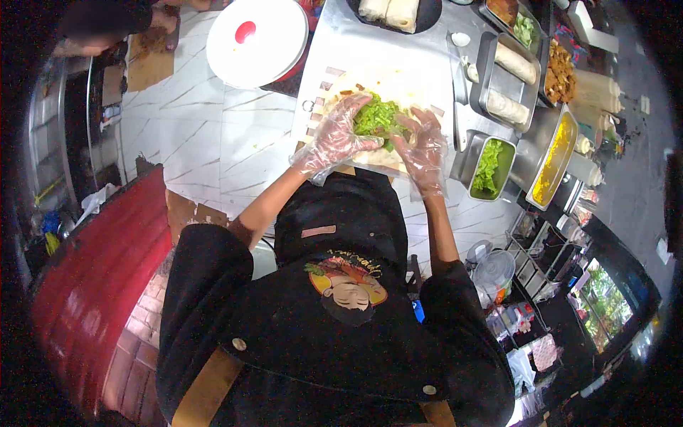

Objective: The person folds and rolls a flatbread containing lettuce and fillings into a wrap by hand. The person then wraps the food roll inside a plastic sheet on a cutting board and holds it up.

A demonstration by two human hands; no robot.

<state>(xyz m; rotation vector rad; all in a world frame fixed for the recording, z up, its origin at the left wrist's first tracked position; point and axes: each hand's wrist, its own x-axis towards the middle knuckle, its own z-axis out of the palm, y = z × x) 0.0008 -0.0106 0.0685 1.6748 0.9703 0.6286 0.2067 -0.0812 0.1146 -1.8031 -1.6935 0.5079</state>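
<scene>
Both hands, left (341,135) and right (421,146), grip the lettuce (377,116) over the flatbread (400,84). Best to spread it gently and evenly, away from the edges.

1. Cut off by the top edge: dark plate (432,16) under rolled wraps (389,13).
2. Partly hidden beneath lettuce (376,117), washed out by glare: pale food (404,91).
3. Blurred, upper left: another person (99,23), only partly in view.
</scene>
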